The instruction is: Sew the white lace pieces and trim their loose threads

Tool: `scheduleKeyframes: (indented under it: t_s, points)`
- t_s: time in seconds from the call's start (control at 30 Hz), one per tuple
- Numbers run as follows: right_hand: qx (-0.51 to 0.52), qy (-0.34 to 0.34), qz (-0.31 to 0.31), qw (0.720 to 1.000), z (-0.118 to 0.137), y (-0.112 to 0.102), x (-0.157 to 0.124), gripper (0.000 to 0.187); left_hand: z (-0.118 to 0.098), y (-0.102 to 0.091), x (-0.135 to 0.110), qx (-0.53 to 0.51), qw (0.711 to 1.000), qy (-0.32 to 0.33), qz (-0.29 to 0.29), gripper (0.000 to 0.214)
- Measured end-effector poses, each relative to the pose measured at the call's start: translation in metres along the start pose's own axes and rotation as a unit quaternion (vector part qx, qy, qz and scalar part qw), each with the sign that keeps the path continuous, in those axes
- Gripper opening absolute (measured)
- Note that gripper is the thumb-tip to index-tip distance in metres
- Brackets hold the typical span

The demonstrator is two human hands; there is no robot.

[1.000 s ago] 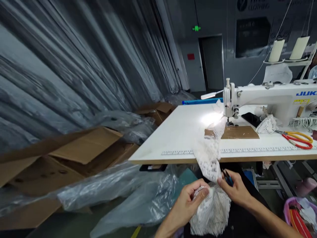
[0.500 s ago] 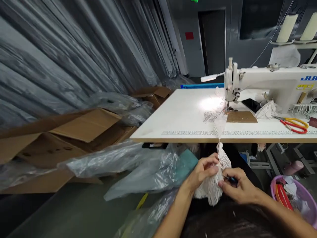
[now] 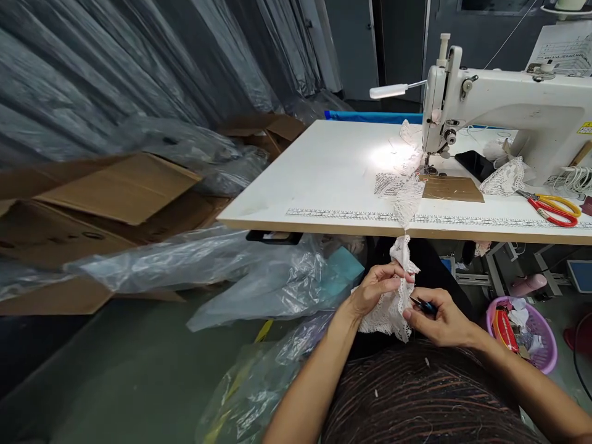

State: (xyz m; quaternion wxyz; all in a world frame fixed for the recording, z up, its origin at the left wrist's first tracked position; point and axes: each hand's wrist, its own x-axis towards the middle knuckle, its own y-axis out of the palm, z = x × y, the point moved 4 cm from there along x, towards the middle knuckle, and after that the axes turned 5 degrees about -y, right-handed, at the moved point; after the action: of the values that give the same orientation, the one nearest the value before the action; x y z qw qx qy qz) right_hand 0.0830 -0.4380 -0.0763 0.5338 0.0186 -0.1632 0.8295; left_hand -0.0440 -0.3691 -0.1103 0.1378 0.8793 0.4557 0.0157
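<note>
A strip of white lace (image 3: 403, 203) runs from under the sewing machine (image 3: 499, 105) needle, over the table's front edge and down into my lap. My left hand (image 3: 377, 288) is closed on the lace just below the table edge, pinching it between thumb and fingers. Close beside it on the right, my right hand (image 3: 439, 319) is closed on a small dark thread snipper (image 3: 422, 303), whose tip touches the lace. A bunch of the lace hangs between both hands.
The white table (image 3: 333, 185) has a ruler strip along its front edge, orange-handled scissors (image 3: 555, 208), a black phone (image 3: 476, 164) and more lace at the right. Cardboard boxes (image 3: 106, 203) and clear plastic bags (image 3: 222, 271) lie at left. A purple basket (image 3: 525, 330) stands on the floor at right.
The camera has tilted down, so the table sits higher in view. My hands have gathered the lace tighter and closer together; the snipper now rests against the lace.
</note>
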Motion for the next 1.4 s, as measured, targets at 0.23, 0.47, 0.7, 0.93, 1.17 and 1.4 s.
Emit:
scheduleKeyframes:
  t_s: [0.23, 0.47, 0.7, 0.93, 1.17, 1.4]
  points:
    - [-0.034, 0.043, -0.011, 0.998, -0.014, -0.021, 0.004, 0.050, -0.011, -0.004, -0.014, 0.099, 0.993, -0.043, -0.038, 0.042]
    - [-0.104, 0.086, -0.022, 0.991, -0.032, -0.029, 0.025, 0.074, -0.014, -0.013, -0.020, 0.156, 0.984, -0.042, -0.076, 0.043]
    - [-0.134, 0.040, 0.004, 0.990, -0.030, -0.022, 0.040, 0.060, -0.013, -0.014, -0.018, 0.161, 0.983, -0.049, -0.075, 0.040]
    - [-0.126, 0.057, -0.030, 0.990, -0.040, -0.023, 0.040, 0.059, -0.012, -0.015, -0.014, 0.149, 0.985, -0.046, -0.080, 0.041]
    - [-0.227, 0.027, 0.000, 0.974, -0.033, -0.019, 0.038, 0.048, -0.014, -0.010, -0.014, 0.136, 0.986, -0.064, -0.066, 0.035]
    - [-0.320, -0.027, -0.171, 0.932, 0.000, -0.090, 0.049, 0.053, -0.010, -0.011, -0.014, 0.125, 0.986, -0.068, -0.081, 0.033]
